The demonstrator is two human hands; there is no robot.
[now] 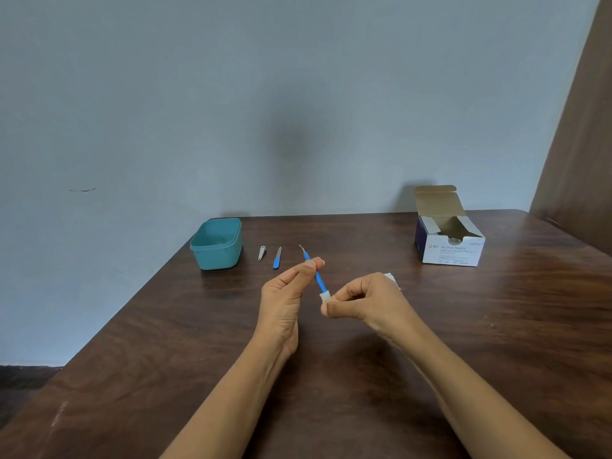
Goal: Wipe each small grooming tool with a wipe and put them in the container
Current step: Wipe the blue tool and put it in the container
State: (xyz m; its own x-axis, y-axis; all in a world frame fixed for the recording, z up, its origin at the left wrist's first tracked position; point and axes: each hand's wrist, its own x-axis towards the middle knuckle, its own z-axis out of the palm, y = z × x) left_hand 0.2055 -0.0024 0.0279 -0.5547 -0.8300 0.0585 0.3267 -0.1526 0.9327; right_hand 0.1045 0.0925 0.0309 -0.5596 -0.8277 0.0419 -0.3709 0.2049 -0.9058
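The left hand (284, 293) pinches the tool (315, 274) mid-shaft at frame centre, seemingly steadying it while the right hand (364, 301) pinches the wipe (325, 297) round its lower end.

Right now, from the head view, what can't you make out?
Head view only:
Lower end of the blue-handled tool: wrapped in the wipe pinched by the right hand.
The white scrap behind the right hand: mostly hidden by it, unidentifiable.
Floor of the container: its near wall hides part.
Contents of the swab box: small, in shadow.
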